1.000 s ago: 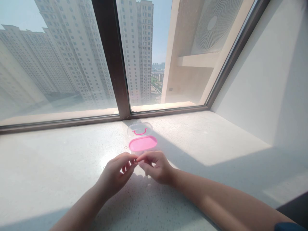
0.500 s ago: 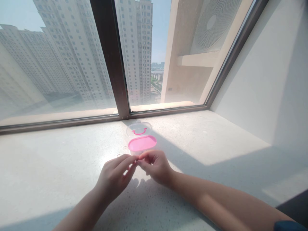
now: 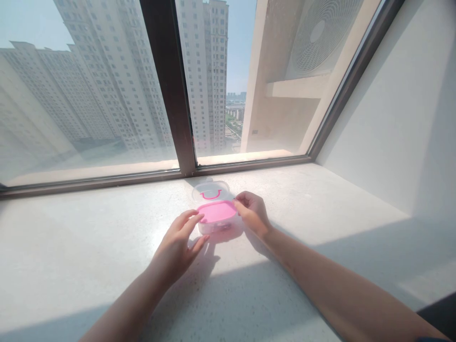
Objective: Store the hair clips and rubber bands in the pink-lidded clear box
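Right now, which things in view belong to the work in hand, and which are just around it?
Work in hand, apparently:
left hand
right hand
pink-topped container
clear piece with pink handle, perhaps its lid

Just around:
window frame
outdoor fan
tall buildings

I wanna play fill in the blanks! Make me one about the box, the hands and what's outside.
1. The top of the see-through box is coloured ____.
2. The left hand is at the top's left end, and the right hand is at its ____ end.
3. Tall buildings show through the glass of the ____.

Missing words: pink; right; window.
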